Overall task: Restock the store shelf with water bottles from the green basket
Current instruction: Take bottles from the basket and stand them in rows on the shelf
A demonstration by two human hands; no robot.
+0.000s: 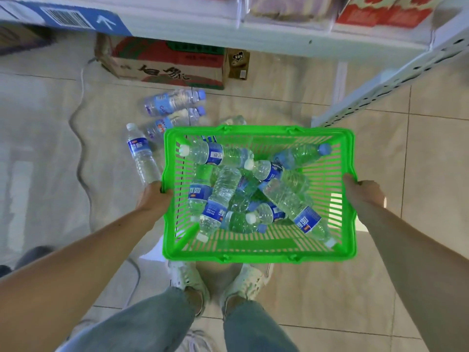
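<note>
A green plastic basket [258, 257] hangs in the air above my feet, held level. My left hand [154, 194] grips its left rim and my right hand [363, 191] grips its right rim. Inside lie several clear water bottles [223, 191] with blue labels, heaped across each other. More water bottles lie on the tiled floor beyond the basket: one with a white cap [140, 153] at the left, two with blue caps [175, 100] further off. The white store shelf [279, 31] runs along the top of the view.
A cardboard box [167, 64] with red print sits on the floor under the shelf. The shelf's perforated white upright [385, 82] slants down at the right. A grey cable [78, 138] snakes over the floor at the left. Red packets [380, 11] sit on the shelf.
</note>
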